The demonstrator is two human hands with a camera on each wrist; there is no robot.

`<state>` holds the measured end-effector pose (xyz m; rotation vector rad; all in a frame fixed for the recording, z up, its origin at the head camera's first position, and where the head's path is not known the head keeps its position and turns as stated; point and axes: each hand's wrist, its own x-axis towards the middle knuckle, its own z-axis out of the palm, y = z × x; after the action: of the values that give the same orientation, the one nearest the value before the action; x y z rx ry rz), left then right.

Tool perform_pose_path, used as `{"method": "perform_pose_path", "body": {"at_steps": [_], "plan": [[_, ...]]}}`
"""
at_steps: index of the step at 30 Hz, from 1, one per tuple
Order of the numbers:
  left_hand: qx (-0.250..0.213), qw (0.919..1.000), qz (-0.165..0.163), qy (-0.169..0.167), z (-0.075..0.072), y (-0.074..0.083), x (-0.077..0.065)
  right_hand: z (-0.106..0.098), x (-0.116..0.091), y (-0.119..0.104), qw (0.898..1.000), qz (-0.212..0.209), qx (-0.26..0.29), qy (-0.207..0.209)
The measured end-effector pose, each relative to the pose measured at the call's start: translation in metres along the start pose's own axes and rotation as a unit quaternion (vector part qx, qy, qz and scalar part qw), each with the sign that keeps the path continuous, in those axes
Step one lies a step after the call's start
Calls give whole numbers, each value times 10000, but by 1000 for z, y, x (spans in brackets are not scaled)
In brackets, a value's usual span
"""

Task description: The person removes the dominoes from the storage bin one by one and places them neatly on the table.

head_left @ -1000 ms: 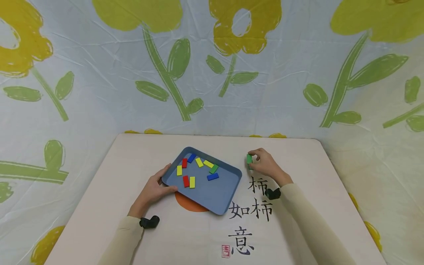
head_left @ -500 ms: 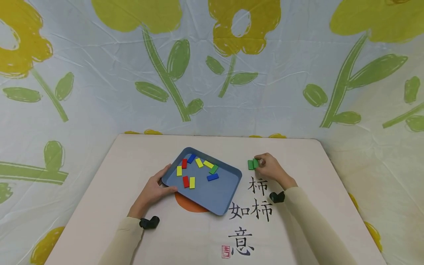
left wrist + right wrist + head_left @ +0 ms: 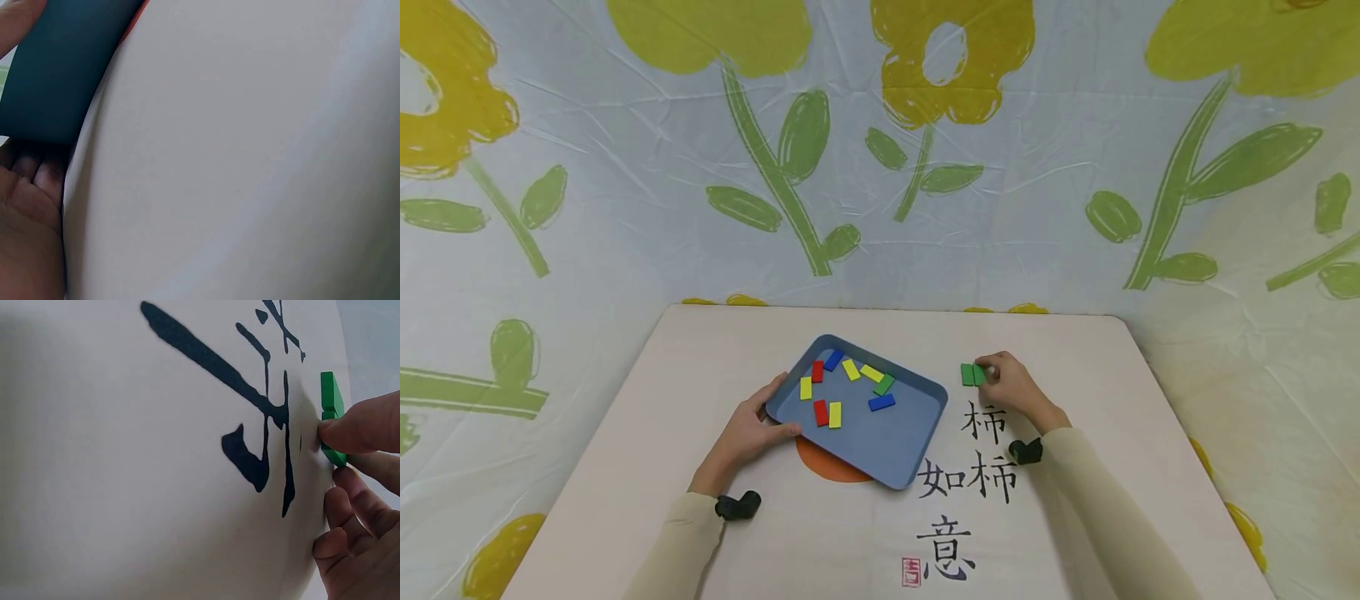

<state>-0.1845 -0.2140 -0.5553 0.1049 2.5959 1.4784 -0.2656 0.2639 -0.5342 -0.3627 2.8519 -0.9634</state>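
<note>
Green pair: left green block (image 3: 967,375) and right green block (image 3: 978,375) lie side by side on the table (image 3: 625,433), right of the tray; the right wrist view shows them touching. Right hand (image 3: 1011,385) pinches the right green block between thumb and finger, remaining fingers curled below.

Tray (image 3: 898,442): blue-grey, rimmed, set at a slant left of the pair, near but apart. Left hand (image 3: 745,429) grips its left corner, thumb at the near rim, fingers curled around beneath. Whether the tray is lifted at that corner: cannot tell.

Tray contents, mostly in the far and left part: two red blocks (image 3: 821,412), four yellow blocks (image 3: 835,415), two blue blocks (image 3: 882,402), one green block (image 3: 883,384). Near red lies just beside a yellow; the green lies just beside another yellow, with one blue close on its near side.

Table print: orange disc (image 3: 831,465), partly covered by the tray; black characters (image 3: 945,547) near of the green pair; red seal (image 3: 911,572) left of the nearest character.

Each wrist carries a black device (image 3: 739,505); sleeves (image 3: 1112,508) are pale. Flowered cloth (image 3: 1030,242) hangs beyond the table.
</note>
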Motion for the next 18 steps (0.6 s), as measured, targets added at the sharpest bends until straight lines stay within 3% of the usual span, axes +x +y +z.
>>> {"method": "perform_pose_path", "body": {"at_steps": [18], "plan": [[-62, 10000, -13, 4, 1, 2, -1, 6, 0, 5, 10000, 51, 39, 56]]}}
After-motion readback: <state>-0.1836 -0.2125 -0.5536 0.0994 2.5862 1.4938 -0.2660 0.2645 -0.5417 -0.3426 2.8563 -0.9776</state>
